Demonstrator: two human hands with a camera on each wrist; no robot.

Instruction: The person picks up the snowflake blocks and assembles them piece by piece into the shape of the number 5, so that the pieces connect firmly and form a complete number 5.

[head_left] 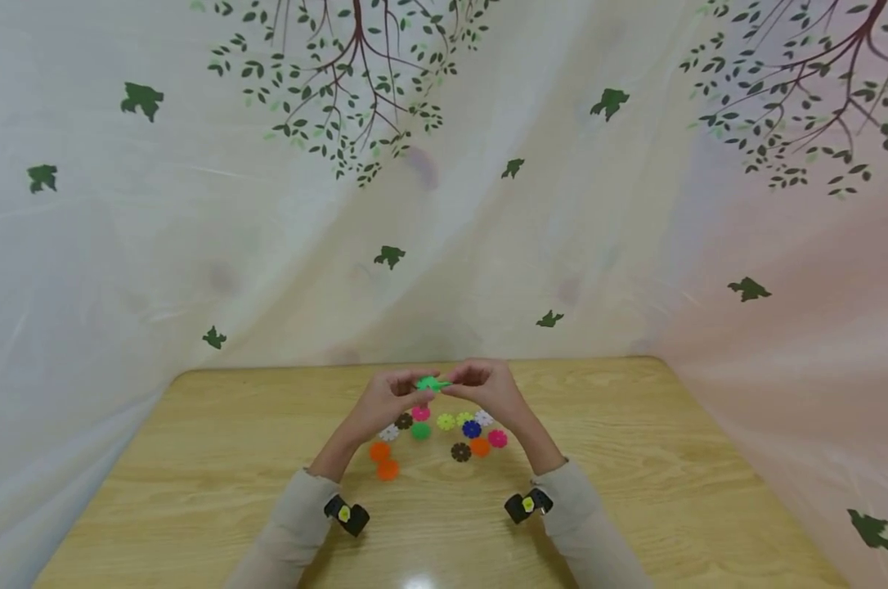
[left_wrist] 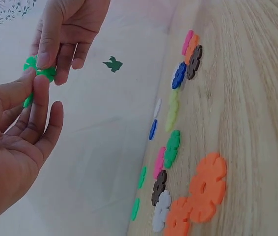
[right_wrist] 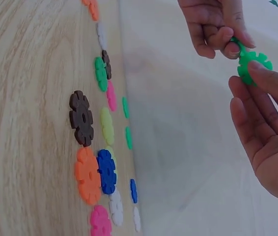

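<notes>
Above the table, my left hand (head_left: 391, 402) and my right hand (head_left: 494, 391) meet at two green flower-shaped plastic discs (head_left: 431, 383). In the right wrist view, the right thumb and fingers pinch one green disc (right_wrist: 252, 63) that faces the camera. The left fingertips grip a second green disc (left_wrist: 28, 101), mostly covered by the hand and seen on edge. The two discs meet at their rims at an angle; whether their notches are interlocked I cannot tell.
Below the hands, flower discs lie spread on the wooden table (head_left: 621, 474). Two orange discs (left_wrist: 208, 188) are at the left, with white, brown, pink and green ones behind. To the right lie a brown disc (right_wrist: 81, 118), a blue disc (right_wrist: 107, 172) and several others. A patterned curtain (head_left: 297, 270) hangs behind.
</notes>
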